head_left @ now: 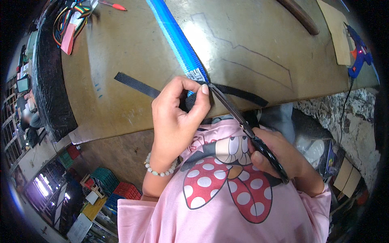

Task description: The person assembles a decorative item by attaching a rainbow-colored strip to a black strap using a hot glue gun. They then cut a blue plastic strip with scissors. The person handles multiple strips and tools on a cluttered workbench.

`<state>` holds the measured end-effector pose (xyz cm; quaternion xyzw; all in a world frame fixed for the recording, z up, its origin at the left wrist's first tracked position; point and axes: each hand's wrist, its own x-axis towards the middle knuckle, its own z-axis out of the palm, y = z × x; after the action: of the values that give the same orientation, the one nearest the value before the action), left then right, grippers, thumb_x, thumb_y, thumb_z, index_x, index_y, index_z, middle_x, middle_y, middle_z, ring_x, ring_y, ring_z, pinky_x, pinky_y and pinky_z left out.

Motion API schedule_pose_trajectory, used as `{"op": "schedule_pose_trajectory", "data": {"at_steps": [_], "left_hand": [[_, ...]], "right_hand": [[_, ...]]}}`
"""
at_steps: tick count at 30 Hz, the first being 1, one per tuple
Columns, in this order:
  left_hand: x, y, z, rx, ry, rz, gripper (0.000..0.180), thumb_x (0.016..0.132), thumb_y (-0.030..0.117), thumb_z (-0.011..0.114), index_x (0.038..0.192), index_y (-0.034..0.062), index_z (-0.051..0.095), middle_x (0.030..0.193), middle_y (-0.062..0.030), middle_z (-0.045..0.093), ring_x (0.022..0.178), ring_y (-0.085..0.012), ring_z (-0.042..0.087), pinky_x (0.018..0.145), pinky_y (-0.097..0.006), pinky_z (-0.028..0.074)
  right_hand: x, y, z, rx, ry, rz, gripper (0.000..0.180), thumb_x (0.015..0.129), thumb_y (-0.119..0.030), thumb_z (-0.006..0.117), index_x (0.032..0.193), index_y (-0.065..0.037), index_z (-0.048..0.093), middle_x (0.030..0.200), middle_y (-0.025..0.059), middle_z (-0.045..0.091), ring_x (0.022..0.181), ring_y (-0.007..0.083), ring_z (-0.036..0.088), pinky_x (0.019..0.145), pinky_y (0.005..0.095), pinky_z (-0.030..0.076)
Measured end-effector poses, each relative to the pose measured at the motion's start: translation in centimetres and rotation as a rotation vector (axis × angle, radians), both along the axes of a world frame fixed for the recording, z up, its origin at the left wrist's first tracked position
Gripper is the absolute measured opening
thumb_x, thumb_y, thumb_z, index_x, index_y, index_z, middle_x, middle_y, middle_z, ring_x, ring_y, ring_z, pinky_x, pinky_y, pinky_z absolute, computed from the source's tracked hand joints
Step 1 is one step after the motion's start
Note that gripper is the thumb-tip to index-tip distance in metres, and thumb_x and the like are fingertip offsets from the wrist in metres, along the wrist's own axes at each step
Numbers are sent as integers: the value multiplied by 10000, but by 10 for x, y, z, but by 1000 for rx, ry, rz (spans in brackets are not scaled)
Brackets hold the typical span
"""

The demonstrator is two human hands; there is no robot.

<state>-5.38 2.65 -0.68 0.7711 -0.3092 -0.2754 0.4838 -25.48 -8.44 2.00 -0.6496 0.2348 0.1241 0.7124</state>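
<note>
My left hand (176, 111) pinches black webbing strap (137, 84) between thumb and forefinger at the table's near edge. One length of the strap sticks out to the left, and another length (243, 95) lies to the right. A long blue strip (174, 34) with ribbed edges and a white printed end runs from the pinched fingers toward the far side. In my right hand (277, 152) is a pair of scissors (263, 148) with black handles. Its blade tips touch or nearly touch the strap beside my left fingertips; whether they are closed cannot be made out.
The brown table (121, 117) has pen lines drawn on it. A bundle of coloured cords (67, 24) and a red-tipped pen (118, 7) lie far left. At the right are a wooden stick (300, 17), tan card (334, 34) and a blue glue gun (357, 52) with its cord hanging down.
</note>
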Motion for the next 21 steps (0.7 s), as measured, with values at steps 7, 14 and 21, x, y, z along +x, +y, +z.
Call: {"op": "schedule_pose_trajectory", "data": {"at_steps": [7, 14, 21], "left_hand": [[1, 0, 1, 8, -47, -31, 145, 832, 81, 703, 819, 1, 583, 681, -68, 562, 612, -112, 500, 572, -256, 414], [2, 0, 6, 15, -178, -112, 146, 829, 71, 699, 819, 5, 569, 710, -99, 555, 614, -175, 526, 586, -278, 434], [5, 3, 12, 12, -321, -266, 121, 822, 33, 683, 843, 5, 567, 765, -124, 548, 667, -253, 559, 611, -309, 456]], "right_hand": [[-1, -1, 3, 74, 28, -26, 454, 920, -447, 625, 962, 3, 594, 667, 93, 614, 586, 203, 595, 559, 337, 469], [-1, -1, -1, 47, -4, -59, 441, 927, -447, 615, 932, -6, 621, 690, 91, 640, 603, 171, 606, 566, 319, 479], [-2, -26, 18, 78, 146, -20, 530, 909, -529, 617, 785, -14, 643, 586, 31, 587, 537, 99, 557, 484, 267, 427]]}}
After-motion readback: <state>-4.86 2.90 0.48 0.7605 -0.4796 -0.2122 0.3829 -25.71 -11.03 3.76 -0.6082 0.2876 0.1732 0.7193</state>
